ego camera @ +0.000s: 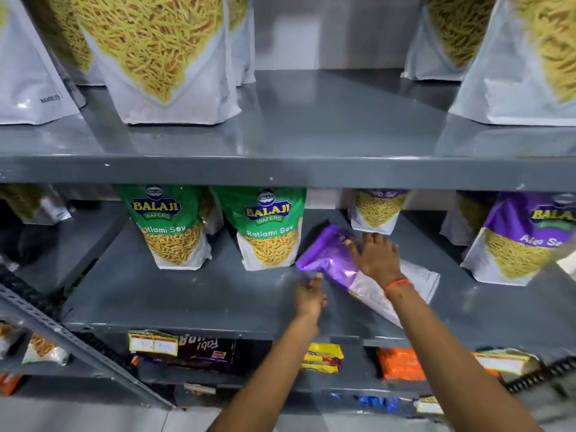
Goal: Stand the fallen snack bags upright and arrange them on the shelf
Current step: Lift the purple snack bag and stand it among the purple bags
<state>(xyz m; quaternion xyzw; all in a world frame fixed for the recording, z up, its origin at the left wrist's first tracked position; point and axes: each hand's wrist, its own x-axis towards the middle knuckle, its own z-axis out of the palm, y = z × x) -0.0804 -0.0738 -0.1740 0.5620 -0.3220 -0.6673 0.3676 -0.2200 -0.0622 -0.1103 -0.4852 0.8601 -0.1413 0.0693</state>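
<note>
A purple snack bag (pixel 330 257) lies fallen on the middle grey shelf (pixel 174 294), its purple top pointing left and its white bottom toward the right front. My right hand (pixel 375 255) rests flat on top of the bag with fingers spread. My left hand (pixel 308 296) pinches the bag's near left corner at the purple end. Two green Ratlami Sev bags (pixel 174 226) (pixel 268 227) stand upright to the left. Upright purple Aloo Sev bags stand behind (pixel 378 210) and at the right (pixel 526 241).
The upper shelf (pixel 311 126) carries large white sev bags at left (pixel 165 57) and right (pixel 523 57), with a gap between them. The lower shelf holds dark, yellow and orange packets (pixel 400 364). A slanted perforated metal brace (pixel 71 341) crosses the lower left.
</note>
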